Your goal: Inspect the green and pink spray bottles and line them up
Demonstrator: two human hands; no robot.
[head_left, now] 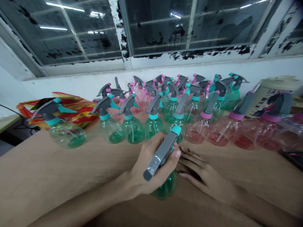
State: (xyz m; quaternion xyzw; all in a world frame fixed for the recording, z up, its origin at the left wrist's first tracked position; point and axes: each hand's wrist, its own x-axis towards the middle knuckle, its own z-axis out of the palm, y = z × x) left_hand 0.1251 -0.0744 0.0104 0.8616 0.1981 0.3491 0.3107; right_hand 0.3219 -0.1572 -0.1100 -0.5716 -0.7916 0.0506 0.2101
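Note:
My left hand (146,170) is wrapped round the neck of a green spray bottle (165,187) with a grey trigger head (161,154) and teal nozzle, held over the brown table (59,170). Just right of the bottle, my right hand (201,173) rests with its fingers stretched out, fingertips at the bottle's side. Behind them stands a crowd of several green spray bottles (131,126) and several pink spray bottles (201,129).
One green spray bottle (65,130) stands apart at the left, in front of a red-and-yellow striped bag (75,108). A cream-coloured container (272,94) sits at the far right. A white wall and dark windows run behind the table.

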